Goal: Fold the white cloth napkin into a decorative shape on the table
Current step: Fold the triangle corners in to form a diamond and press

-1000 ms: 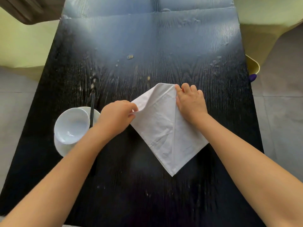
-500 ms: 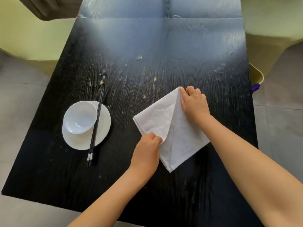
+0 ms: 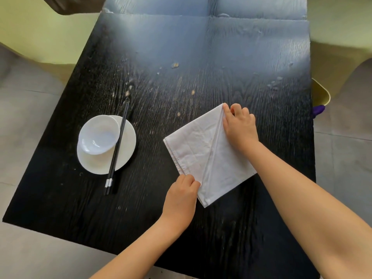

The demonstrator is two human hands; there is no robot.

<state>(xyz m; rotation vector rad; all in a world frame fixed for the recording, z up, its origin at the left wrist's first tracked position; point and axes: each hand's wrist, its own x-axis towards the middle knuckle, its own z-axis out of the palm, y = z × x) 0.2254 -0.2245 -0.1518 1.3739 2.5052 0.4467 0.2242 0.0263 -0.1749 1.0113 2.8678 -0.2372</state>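
Black wood-grain table fills the view, its far end shining with glare and its middle dotted with crumbs. The white napkin lies flat on it, right of centre, folded to a diamond with a crease that runs from the top corner down toward the near point. The right hand lies on the napkin's right half, fingers curled, and pins the top corner. The left hand pinches the lower left edge, just above the near point, between thumb and curled fingers. Well to the left sits a white plate with a bowl on it. Dark chopsticks lie across the plate, touching the bowl's right side.
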